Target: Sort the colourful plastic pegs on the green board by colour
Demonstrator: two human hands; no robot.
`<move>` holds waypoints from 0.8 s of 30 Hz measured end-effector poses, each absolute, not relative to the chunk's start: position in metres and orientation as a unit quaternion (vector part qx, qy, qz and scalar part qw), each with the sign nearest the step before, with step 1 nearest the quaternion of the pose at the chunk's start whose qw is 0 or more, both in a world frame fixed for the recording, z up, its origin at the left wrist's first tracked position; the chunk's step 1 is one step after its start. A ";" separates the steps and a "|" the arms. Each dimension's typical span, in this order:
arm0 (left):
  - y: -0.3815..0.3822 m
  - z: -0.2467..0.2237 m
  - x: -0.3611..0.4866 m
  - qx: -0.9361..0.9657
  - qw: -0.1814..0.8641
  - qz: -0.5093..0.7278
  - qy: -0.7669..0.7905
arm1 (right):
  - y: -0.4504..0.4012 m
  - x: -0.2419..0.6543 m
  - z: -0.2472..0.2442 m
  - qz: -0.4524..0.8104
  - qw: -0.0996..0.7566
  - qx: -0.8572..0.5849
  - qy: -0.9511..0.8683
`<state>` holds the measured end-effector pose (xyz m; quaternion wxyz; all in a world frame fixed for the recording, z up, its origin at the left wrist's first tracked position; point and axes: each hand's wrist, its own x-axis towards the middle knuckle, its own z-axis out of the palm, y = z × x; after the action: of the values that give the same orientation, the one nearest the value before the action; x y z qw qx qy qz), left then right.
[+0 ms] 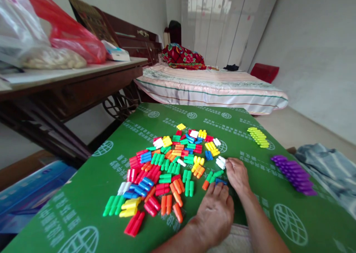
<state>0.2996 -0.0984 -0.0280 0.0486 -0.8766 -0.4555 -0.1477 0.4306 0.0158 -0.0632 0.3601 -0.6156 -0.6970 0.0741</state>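
Observation:
My left hand point(215, 212) is low over the green board, its fingers bent down and closed at a blue bullet-shaped plastic block point(221, 181) that is partly hidden by the fingertips. My right hand point(236, 174) is just beyond it, with fingers curled in against a small cluster of white bullet-shaped blocks point(221, 162); its fingertips are partly hidden. Beside the left fingertips lie green blocks point(217, 174) and an orange block point(205, 185). A wide pile of red, green, blue, yellow, orange and white blocks point(167, 166) spreads to the left.
Joined purple blocks point(294, 175) and a lime-yellow row point(258, 137) lie at the board's right. The green board point(111, 171) has printed globes. A bed point(211, 84) stands behind; a wooden sewing table point(69, 82) with plastic bags point(69, 34) is left. Blue cloth point(325, 164) lies right.

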 end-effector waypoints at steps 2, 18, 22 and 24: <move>-0.099 -0.037 0.306 -0.886 0.074 -0.158 -0.430 | 0.016 0.435 -0.064 0.056 0.349 -0.626 -0.695; -0.091 -0.085 0.314 -0.860 0.173 -0.356 -0.323 | -0.004 0.435 -0.057 -0.087 0.231 -0.625 -0.740; -0.090 -0.092 0.316 -0.882 0.117 -0.329 -0.316 | -0.008 0.430 -0.045 -0.106 0.139 -0.641 -0.747; -0.093 -0.096 0.319 -0.899 0.082 -0.296 -0.313 | -0.008 0.435 -0.041 -0.087 0.108 -0.649 -0.748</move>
<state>0.3189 -0.0929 -0.0965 0.0818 -0.8988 -0.3132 -0.2955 0.4347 -0.0075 -0.0409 0.1080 -0.6491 -0.7480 -0.0872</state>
